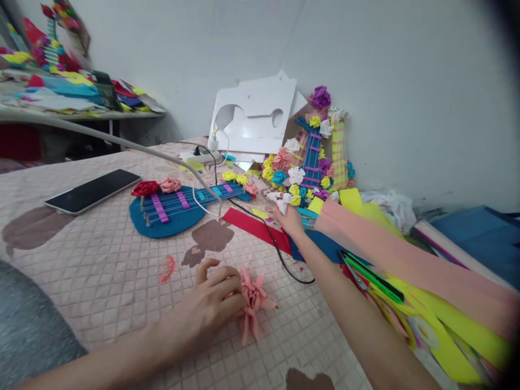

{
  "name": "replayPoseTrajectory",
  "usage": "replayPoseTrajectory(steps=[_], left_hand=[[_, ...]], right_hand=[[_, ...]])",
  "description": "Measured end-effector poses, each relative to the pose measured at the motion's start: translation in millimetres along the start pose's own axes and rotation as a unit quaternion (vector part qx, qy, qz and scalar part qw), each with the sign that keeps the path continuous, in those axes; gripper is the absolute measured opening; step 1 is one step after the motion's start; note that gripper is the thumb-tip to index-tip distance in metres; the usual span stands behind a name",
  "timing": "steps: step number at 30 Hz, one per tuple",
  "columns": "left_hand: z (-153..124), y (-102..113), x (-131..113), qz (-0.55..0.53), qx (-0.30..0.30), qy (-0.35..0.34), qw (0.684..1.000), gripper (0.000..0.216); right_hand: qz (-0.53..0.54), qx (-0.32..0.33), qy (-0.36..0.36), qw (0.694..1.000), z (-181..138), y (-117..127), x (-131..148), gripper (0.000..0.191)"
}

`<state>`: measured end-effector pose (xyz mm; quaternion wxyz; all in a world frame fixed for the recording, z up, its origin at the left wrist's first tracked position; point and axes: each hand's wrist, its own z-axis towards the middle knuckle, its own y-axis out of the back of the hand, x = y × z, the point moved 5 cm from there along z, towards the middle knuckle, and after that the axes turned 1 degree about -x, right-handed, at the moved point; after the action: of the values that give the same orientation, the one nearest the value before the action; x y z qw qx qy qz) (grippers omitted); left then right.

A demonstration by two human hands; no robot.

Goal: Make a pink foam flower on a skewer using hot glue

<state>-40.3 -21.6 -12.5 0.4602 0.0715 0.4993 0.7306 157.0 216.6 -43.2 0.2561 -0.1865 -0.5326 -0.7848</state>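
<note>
A pink crepe-paper flower [254, 298] with pointed, spread petals lies on the quilted cloth in front of me. My left hand [221, 292] has its fingers curled against the flower's left side, gripping its edge; the fingertips and thumb are partly hidden. Stretched out further ahead, my right hand [289, 218] is closed around a white hot glue gun [281, 200]. Beyond my left hand rests a blue paper guitar [170, 214] with strings, purple and light-blue strips, and red, pink and yellow paper flowers. A red paper strip [260, 230] lies beside the glue gun.
A phone [95, 190] lies at left; a white cable [122, 142] crosses above the cloth. Behind are a power strip [199, 158], cut white foam board [255, 116] and flower-covered guitars [312, 157]. Scissors [357, 276], a green cutter [376, 277] and crepe paper [406, 254] lie at right.
</note>
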Motion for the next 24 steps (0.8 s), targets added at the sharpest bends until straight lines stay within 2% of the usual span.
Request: replayPoseTrajectory(steps=[7,12,16,18,19,22,24], left_hand=[[-0.7,-2.2,0.7,0.002,-0.007,-0.003,1.000,0.026],[-1.1,-3.3,0.8,0.001,-0.009,0.004,1.000,0.020],[-1.3,-4.3,1.0,0.001,-0.008,0.001,1.000,0.020],[-1.6,-5.0,1.7,0.001,-0.009,0.002,1.000,0.019],[-1.7,-5.3,2.0,0.001,-0.010,0.003,1.000,0.020],[-2.4,-5.6,2.8,-0.007,-0.011,0.006,1.000,0.022],[-3.0,-6.2,3.2,-0.011,-0.003,0.012,1.000,0.021]], right_hand=[[0.013,-0.019,0.035,0.999,-5.4,8.0,-13.2,0.038],[0.021,-0.055,0.064,0.996,-17.6,26.3,-10.8,0.040],[0.016,-0.125,0.074,0.989,-55.4,53.1,9.4,0.034],[0.031,-0.141,0.125,0.982,-88.8,64.7,32.9,0.030],[0.043,-0.127,0.141,0.981,-107.3,67.8,45.0,0.029],[0.085,-0.025,0.167,0.982,-162.6,66.9,77.3,0.033],[0.114,0.031,0.155,0.981,-192.0,63.2,88.9,0.037]])
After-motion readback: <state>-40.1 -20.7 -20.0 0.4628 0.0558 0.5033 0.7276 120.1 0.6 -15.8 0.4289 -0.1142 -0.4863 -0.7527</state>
